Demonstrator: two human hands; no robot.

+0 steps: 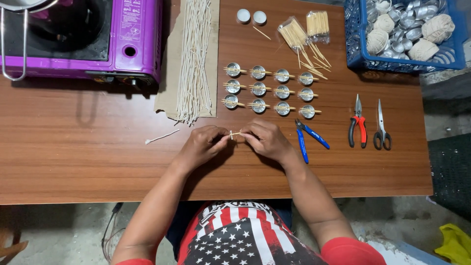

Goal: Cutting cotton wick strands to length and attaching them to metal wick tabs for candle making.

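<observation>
Both hands' grip [234, 135] pinched shut on a wicked toothpick [234, 133] — blue basket [354, 44] of tin cups [409, 22] and twine balls [438, 27].

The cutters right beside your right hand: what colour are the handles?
Blue. The cutters lie on the table by the right hand; head view shows them.

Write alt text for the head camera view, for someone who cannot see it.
Both hands, left hand and right hand, pinch a short wick between toothpicks over a wooden table. Beyond them sit rows of small metal cups, a bundle of white wicks, blue pliers and a purple stove.
</observation>
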